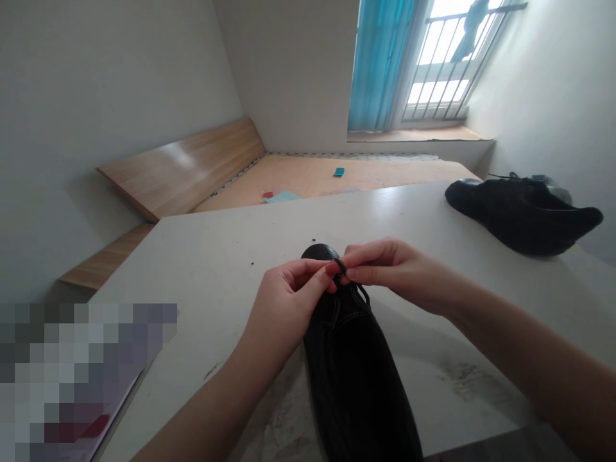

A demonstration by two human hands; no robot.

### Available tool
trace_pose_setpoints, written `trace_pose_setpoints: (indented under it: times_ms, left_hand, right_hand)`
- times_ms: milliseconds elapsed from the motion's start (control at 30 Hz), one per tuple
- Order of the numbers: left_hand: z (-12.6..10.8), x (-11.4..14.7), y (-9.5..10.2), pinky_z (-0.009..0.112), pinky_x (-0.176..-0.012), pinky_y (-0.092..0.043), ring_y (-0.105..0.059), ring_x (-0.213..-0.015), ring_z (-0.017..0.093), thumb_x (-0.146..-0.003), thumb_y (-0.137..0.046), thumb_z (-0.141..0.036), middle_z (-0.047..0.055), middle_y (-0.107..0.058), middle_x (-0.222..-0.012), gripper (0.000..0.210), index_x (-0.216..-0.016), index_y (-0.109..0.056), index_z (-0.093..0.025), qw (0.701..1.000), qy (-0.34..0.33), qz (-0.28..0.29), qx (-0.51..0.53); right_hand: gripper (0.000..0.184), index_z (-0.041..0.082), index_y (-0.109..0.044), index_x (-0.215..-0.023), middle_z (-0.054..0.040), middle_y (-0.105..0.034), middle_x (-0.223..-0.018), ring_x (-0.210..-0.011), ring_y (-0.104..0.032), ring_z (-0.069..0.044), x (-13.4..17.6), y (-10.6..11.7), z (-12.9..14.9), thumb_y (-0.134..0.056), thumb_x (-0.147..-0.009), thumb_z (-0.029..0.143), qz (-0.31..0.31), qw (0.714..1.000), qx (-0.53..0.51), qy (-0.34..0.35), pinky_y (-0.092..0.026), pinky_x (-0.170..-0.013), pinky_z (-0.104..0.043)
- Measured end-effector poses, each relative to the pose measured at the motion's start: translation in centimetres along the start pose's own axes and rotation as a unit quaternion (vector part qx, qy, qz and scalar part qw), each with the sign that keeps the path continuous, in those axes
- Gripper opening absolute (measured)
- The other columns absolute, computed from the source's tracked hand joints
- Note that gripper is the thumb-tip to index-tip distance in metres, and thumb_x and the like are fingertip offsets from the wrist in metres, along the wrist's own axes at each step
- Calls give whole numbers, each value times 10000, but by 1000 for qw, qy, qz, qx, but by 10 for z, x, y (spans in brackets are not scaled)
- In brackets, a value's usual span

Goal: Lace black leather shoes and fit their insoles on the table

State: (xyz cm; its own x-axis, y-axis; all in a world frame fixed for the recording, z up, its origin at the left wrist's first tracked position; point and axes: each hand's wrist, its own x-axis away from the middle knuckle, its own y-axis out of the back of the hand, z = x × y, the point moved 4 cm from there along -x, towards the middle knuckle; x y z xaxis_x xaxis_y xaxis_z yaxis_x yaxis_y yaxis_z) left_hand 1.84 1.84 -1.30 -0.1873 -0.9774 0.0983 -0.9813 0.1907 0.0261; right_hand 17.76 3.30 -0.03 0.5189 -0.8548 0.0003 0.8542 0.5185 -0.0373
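Note:
A black lace-up shoe lies on the white table, its toe pointing away from me and its opening towards me. Over its front, both hands meet at the black shoelace. My left hand is closed, thumb and forefinger pinching the lace from the left. From the right, my right hand pinches the lace as well, its fingers closed. A small loop of lace shows between the fingertips, and a loose length hangs along the shoe's right side. The fingers partly hide the lacing.
Another black shoe rests at the table's right. A blurred-out flat item lies at the lower left. Beyond the table is a bed with a wooden headboard, beside a window with a blue curtain.

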Motion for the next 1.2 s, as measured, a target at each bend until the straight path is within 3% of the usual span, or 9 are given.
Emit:
trace_pose_setpoints:
  times_ms: [100,233,567,800,967,1067,1200]
  left_hand:
    - [1,2,-4,222,-629,-439,-594,-669,129,-763,-747,-340,17,-704,-706,222,-839,-753,-131,1000,-6,-8,22]
    - [2,2,-6,207,-625,-438,-577,-666,116,-774,-738,-329,-1,-678,-683,204,-829,-744,-133,999,-7,-6,31]
    - [2,3,-1,231,-671,-484,-618,-714,140,-797,-671,-277,14,-710,-729,165,-870,-753,-153,999,-34,-19,5]
    - [6,4,-5,236,-669,-477,-623,-740,153,-725,-747,-324,24,-710,-761,257,-922,-752,-160,999,-32,-4,5]
    - [8,4,-6,235,-642,-443,-605,-735,157,-719,-766,-384,8,-645,-682,296,-913,-756,-160,1000,-25,-6,-6]
    - [9,3,-6,238,-653,-444,-608,-746,161,-732,-760,-413,11,-648,-675,305,-909,-766,-165,1000,-24,-8,-7]
    - [7,3,-6,214,-611,-426,-572,-670,121,-765,-733,-406,15,-680,-700,249,-773,-746,-157,999,-39,-5,4]
  right_hand:
    - [83,179,-765,-815,-5,-681,-771,-746,-597,-108,2,-10,3,-760,-769,249,-20,999,15,38,-461,-717,-256]
    - [130,162,-717,-765,-2,-681,-742,-716,-587,-111,2,-16,0,-795,-718,255,-51,998,32,32,-442,-665,-239]
    - [98,175,-720,-802,0,-635,-797,-771,-613,-106,3,-16,-3,-635,-830,213,-86,987,76,110,-487,-723,-228]
    - [126,180,-706,-816,-14,-695,-776,-732,-608,-152,5,-15,-5,-655,-769,285,-139,980,133,50,-467,-679,-289]
    - [100,177,-682,-777,-7,-671,-721,-696,-573,-144,7,-15,-1,-614,-765,250,-167,962,209,62,-433,-655,-290]
    - [105,189,-542,-700,25,-628,-681,-660,-543,-118,8,-14,2,-637,-742,206,-197,951,227,78,-405,-626,-267]
    - [105,193,-552,-831,52,-628,-658,-626,-545,-102,9,-18,3,-642,-777,184,-182,955,216,89,-391,-601,-247]
